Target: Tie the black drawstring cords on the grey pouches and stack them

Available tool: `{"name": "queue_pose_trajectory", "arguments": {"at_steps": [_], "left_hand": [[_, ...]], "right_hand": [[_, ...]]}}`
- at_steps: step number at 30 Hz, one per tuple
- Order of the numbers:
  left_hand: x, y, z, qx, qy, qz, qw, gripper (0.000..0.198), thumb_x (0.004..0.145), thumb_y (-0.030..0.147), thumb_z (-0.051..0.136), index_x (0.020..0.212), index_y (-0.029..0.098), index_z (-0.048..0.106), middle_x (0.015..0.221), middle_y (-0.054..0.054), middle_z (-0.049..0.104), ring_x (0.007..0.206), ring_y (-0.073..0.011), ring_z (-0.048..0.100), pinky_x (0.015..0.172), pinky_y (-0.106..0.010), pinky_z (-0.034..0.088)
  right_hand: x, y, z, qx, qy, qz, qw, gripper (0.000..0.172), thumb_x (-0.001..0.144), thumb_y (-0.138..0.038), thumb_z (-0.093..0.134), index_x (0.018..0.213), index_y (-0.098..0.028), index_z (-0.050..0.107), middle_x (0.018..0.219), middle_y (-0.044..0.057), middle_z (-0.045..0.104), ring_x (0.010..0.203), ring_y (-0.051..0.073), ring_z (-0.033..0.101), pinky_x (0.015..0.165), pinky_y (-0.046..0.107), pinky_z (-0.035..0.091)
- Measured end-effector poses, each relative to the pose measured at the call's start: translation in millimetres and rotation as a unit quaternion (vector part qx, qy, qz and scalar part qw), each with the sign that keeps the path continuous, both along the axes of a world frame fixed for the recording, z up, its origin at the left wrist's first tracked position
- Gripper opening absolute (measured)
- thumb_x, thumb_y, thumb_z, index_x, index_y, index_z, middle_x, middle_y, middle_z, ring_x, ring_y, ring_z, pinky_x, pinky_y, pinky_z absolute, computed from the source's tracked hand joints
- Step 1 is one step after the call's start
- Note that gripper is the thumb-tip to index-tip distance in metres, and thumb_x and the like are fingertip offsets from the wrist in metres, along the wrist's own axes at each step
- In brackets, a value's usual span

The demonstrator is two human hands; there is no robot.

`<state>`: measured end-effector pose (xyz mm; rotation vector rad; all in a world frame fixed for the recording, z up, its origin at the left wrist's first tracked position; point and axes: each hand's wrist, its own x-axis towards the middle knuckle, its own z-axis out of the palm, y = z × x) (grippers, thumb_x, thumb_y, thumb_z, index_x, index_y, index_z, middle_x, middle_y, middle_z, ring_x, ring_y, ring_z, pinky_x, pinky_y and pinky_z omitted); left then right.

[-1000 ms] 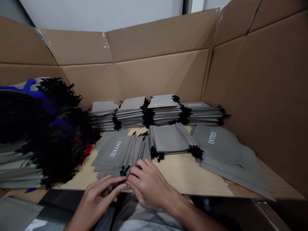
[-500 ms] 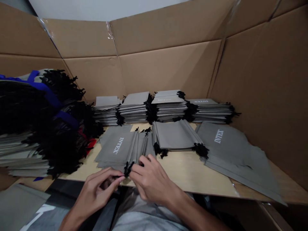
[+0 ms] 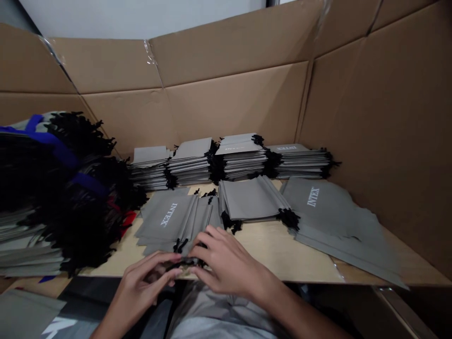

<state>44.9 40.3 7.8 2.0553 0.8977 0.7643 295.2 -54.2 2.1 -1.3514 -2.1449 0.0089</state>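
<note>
My left hand and my right hand meet at the table's front edge around a black drawstring cord. My left fingers pinch the cord, while my right fingers lie over it, hiding any grip. Just beyond them lies a pile of grey drawstring pouches printed with white INTEX lettering, with another black cord tuft at its near end. To its right sits a second flat pile of grey pouches.
Four stacks of grey pouches stand along the back of the light wooden table, inside cardboard walls. A large heap of pouches with black cords and blue straps fills the left. Loose grey fabric lies right.
Both hands have drawn slightly nearer me, with the black cord now lower at the table edge. The view has shifted a little.
</note>
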Motion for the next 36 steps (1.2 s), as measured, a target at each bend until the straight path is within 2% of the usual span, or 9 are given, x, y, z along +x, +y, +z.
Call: {"name": "queue_pose_trajectory", "arguments": {"at_steps": [3, 9, 17, 19, 23, 25, 30, 33, 36], "left_hand": [[-7.6, 5.7, 2.3, -0.03, 0.02, 0.017, 0.999, 0.035, 0.081, 0.045, 0.095, 0.112, 0.028, 0.092, 0.078, -0.004, 0.085, 0.043, -0.0146, 0.063, 0.035, -0.02, 0.048], [-13.8, 10.2, 9.2, 0.072, 0.018, -0.004, 0.997, 0.018, 0.085, 0.041, 0.092, 0.1, 0.031, 0.095, 0.086, -0.005, 0.087, 0.052, -0.0164, 0.073, 0.05, -0.021, 0.057], [-5.8, 9.2, -6.5, 0.123, 0.012, 0.008, 0.992, 0.017, 0.09, 0.041, 0.088, 0.1, 0.029, 0.095, 0.091, -0.006, 0.086, 0.054, -0.0139, 0.07, 0.051, -0.02, 0.056], [-5.4, 10.7, -9.5, 0.117, 0.015, 0.005, 0.993, 0.018, 0.093, 0.042, 0.086, 0.102, 0.029, 0.094, 0.094, -0.006, 0.085, 0.054, -0.0133, 0.07, 0.049, -0.019, 0.055], [-6.7, 14.5, -12.4, 0.076, 0.02, -0.013, 0.997, 0.024, 0.099, 0.045, 0.078, 0.109, 0.028, 0.093, 0.1, -0.009, 0.085, 0.067, -0.0186, 0.075, 0.055, -0.022, 0.06], [-7.6, 16.1, -13.1, 0.074, 0.027, -0.013, 0.997, 0.026, 0.101, 0.046, 0.075, 0.108, 0.028, 0.092, 0.1, -0.01, 0.084, 0.071, -0.0205, 0.076, 0.057, -0.023, 0.061], [-5.4, 17.0, -13.6, 0.106, 0.029, -0.015, 0.994, 0.022, 0.1, 0.044, 0.076, 0.102, 0.028, 0.091, 0.098, -0.009, 0.085, 0.077, -0.0221, 0.078, 0.057, -0.021, 0.057], [-2.7, 15.5, -12.6, 0.099, 0.027, 0.001, 0.995, 0.025, 0.099, 0.046, 0.075, 0.101, 0.027, 0.091, 0.096, -0.008, 0.084, 0.065, -0.0181, 0.073, 0.052, -0.021, 0.054], [-3.1, 14.4, -11.3, 0.066, 0.01, 0.024, 0.998, 0.029, 0.096, 0.051, 0.079, 0.097, 0.025, 0.09, 0.093, -0.007, 0.082, 0.055, -0.0149, 0.068, 0.047, -0.02, 0.051]], "right_hand": [[3.0, -1.6, 3.5, -0.016, -0.003, -0.005, 1.0, 0.009, 0.109, -0.032, 0.071, 0.111, -0.023, 0.074, 0.117, 0.005, 0.072, 0.115, 0.024, 0.058, 0.094, 0.037, 0.046], [1.3, 0.4, -0.2, -0.013, 0.01, -0.009, 1.0, 0.01, 0.109, -0.033, 0.072, 0.11, -0.024, 0.076, 0.118, 0.004, 0.072, 0.114, 0.023, 0.058, 0.095, 0.037, 0.046], [2.2, 3.2, -4.1, -0.01, 0.019, -0.006, 1.0, 0.012, 0.11, -0.035, 0.072, 0.111, -0.024, 0.077, 0.113, 0.004, 0.071, 0.11, 0.022, 0.058, 0.093, 0.037, 0.046], [2.2, 3.6, -4.4, -0.01, 0.024, -0.004, 1.0, 0.012, 0.11, -0.034, 0.072, 0.113, -0.024, 0.077, 0.114, 0.004, 0.071, 0.11, 0.022, 0.058, 0.093, 0.037, 0.046], [2.7, 1.8, 0.9, 0.0, 0.047, 0.0, 0.999, 0.013, 0.11, -0.032, 0.068, 0.113, -0.024, 0.077, 0.113, 0.004, 0.071, 0.109, 0.023, 0.058, 0.093, 0.038, 0.046], [5.2, 0.0, 5.4, 0.012, 0.066, -0.016, 0.998, 0.014, 0.104, -0.025, 0.066, 0.113, -0.024, 0.077, 0.112, 0.005, 0.071, 0.108, 0.025, 0.056, 0.093, 0.039, 0.046], [20.7, -1.8, 8.2, 0.059, 0.12, -0.073, 0.988, 0.04, 0.079, -0.015, 0.056, 0.112, -0.021, 0.077, 0.104, 0.007, 0.069, 0.092, 0.027, 0.051, 0.083, 0.041, 0.042], [28.3, -1.4, 5.7, 0.076, 0.148, -0.106, 0.98, 0.034, 0.081, -0.013, 0.05, 0.101, -0.022, 0.076, 0.097, 0.006, 0.07, 0.085, 0.026, 0.048, 0.079, 0.041, 0.037], [29.2, -1.4, 5.9, 0.065, 0.166, -0.137, 0.974, 0.03, 0.088, -0.01, 0.047, 0.093, -0.022, 0.075, 0.094, 0.004, 0.071, 0.084, 0.024, 0.051, 0.085, 0.042, 0.038]]}}
